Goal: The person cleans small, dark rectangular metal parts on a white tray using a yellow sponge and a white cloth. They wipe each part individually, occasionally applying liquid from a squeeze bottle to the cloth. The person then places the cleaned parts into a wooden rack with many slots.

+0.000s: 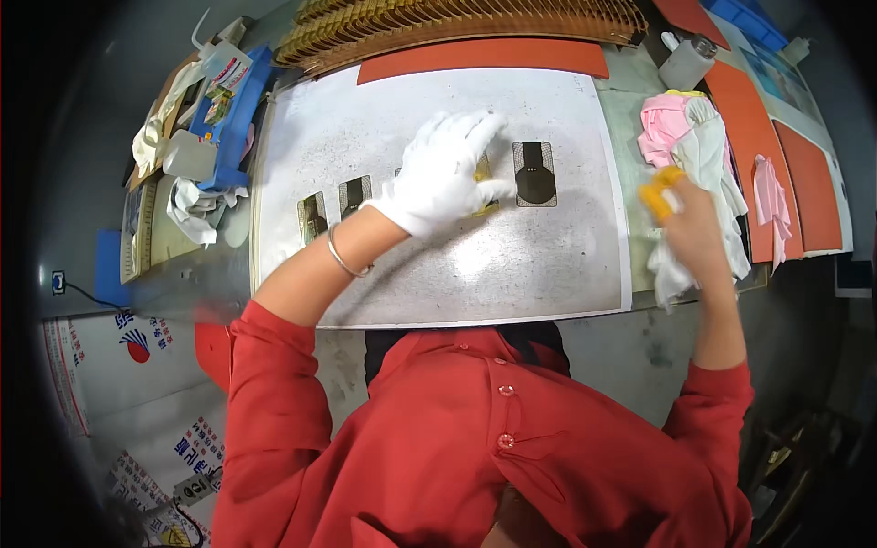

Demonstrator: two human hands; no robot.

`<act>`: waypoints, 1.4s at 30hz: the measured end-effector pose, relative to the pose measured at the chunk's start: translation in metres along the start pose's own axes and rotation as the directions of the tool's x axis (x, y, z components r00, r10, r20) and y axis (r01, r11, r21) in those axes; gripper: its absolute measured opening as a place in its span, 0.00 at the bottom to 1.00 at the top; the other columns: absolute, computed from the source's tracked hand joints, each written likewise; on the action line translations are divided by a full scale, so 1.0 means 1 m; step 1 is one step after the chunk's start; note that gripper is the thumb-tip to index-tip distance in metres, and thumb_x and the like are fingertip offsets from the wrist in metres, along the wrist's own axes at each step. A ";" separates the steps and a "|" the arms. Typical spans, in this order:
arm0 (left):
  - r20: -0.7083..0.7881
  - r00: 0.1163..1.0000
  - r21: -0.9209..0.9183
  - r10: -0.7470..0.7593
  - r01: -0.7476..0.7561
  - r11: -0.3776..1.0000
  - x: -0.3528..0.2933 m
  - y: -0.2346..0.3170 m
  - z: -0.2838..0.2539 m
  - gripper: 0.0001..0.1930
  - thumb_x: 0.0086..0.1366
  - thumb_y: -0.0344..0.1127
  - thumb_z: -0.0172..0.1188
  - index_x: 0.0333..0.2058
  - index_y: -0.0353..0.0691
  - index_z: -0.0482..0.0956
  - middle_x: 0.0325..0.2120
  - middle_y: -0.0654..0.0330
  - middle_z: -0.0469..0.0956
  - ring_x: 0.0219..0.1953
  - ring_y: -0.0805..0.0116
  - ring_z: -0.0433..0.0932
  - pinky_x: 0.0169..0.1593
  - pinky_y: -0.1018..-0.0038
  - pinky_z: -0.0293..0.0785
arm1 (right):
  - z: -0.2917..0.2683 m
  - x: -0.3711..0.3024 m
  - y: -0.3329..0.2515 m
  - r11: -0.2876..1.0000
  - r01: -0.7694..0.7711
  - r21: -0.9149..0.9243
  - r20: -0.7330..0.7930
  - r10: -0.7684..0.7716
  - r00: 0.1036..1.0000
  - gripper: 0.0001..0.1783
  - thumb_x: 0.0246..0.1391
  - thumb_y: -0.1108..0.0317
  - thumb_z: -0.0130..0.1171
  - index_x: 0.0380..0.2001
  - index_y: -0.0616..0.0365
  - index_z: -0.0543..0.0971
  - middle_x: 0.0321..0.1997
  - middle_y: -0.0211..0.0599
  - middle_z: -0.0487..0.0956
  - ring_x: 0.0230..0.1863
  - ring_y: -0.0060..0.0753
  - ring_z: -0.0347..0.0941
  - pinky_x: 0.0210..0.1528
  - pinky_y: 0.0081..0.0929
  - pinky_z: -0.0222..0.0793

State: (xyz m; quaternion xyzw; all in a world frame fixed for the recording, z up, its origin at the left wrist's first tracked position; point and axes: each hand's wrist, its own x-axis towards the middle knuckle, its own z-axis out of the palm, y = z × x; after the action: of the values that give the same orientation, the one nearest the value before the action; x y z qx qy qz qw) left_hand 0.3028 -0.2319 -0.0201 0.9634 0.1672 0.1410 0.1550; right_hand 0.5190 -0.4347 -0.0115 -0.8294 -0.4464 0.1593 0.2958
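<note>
My left hand (pixel 438 178), in a white glove, reaches over the middle of a white sheet (pixel 548 265) on the table. Its fingers are stretched out and the thumb points right, covering most of a flat piece with a yellowish edge (pixel 483 178). Just right of it lies a flat dark plate (pixel 535 175) with a rounded black shape on a patterned ground. Two similar plates, a nearer one (pixel 311 217) and a farther one (pixel 354 194), lie left of the glove. My right hand (pixel 681 210), with yellow finger covers, is blurred beside a crumpled white cloth (pixel 708 164); its grip is unclear.
A long golden slotted rack (pixel 448 32) spans the far edge behind an orange mat (pixel 484 60). At left, a blue tray (pixel 239 119) holds bottles and small packs. Pink cloth (pixel 664 123) and a squeeze bottle (pixel 687 64) stand at right, near more orange mats (pixel 744 137).
</note>
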 end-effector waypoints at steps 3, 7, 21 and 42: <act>-0.092 0.995 0.185 0.040 -0.022 0.983 -0.017 -0.011 0.025 0.40 0.42 0.57 0.65 0.50 0.39 0.65 0.49 0.49 0.66 0.53 0.52 0.64 0.57 0.56 0.55 | 0.049 0.019 -0.035 0.963 0.210 -0.167 0.144 -0.187 0.972 0.17 0.48 0.57 0.54 0.34 0.60 0.75 0.29 0.50 0.77 0.34 0.52 0.73 0.37 0.41 0.66; -0.077 0.996 0.195 -0.035 0.050 0.980 -0.010 -0.010 0.039 0.44 0.39 0.62 0.63 0.50 0.37 0.65 0.50 0.48 0.65 0.55 0.51 0.60 0.57 0.50 0.50 | 0.082 0.062 -0.055 0.928 0.214 -0.306 0.199 -0.158 0.967 0.14 0.48 0.61 0.53 0.33 0.59 0.75 0.27 0.50 0.77 0.32 0.51 0.73 0.36 0.43 0.66; -0.025 0.994 0.223 -0.102 0.105 0.969 -0.001 -0.016 0.051 0.44 0.39 0.62 0.63 0.52 0.39 0.66 0.55 0.50 0.60 0.59 0.53 0.53 0.58 0.50 0.46 | 0.116 0.097 -0.061 0.927 0.111 -0.358 0.173 -0.051 0.984 0.15 0.42 0.63 0.55 0.30 0.65 0.77 0.27 0.56 0.77 0.33 0.55 0.73 0.38 0.41 0.67; 0.040 0.997 0.205 0.072 -0.078 0.976 0.004 -0.022 0.052 0.38 0.45 0.60 0.60 0.51 0.40 0.67 0.56 0.48 0.57 0.60 0.48 0.50 0.57 0.45 0.45 | 0.118 0.049 -0.061 0.938 0.121 -0.324 0.138 -0.080 0.987 0.17 0.44 0.59 0.58 0.23 0.66 0.75 0.21 0.56 0.75 0.27 0.56 0.73 0.32 0.44 0.67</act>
State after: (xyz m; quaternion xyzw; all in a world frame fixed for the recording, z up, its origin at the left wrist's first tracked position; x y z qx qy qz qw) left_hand 0.3169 -0.2235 -0.0743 0.9821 0.1419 0.1127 0.0513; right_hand 0.4441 -0.3264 -0.0643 -0.8320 -0.5260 0.1173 0.1318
